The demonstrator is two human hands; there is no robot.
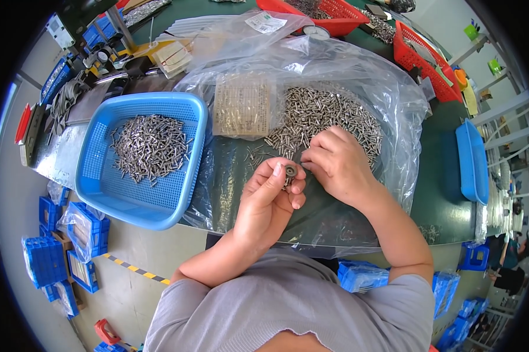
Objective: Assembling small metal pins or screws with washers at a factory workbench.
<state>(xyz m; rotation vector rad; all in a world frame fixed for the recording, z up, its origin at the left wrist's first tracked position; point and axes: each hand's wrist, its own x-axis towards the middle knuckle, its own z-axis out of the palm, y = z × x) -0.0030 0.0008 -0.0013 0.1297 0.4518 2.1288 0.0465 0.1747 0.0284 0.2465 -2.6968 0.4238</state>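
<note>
Got 1 blue basket with a heap of small metal pins in it. Right of the basket, the left hand is clamped on 1 round metal piece. Farther right of the basket, the right hand has thumb and fingers pinched together, can't tell on what. A bigger pin pile sits right of the basket too, on clear plastic.

One round metal part held in left fingers. One pin heap seen just beyond fingers — second heap left of them, held in one light-blue basket. Two red baskets counted farther beyond fingers.
</note>
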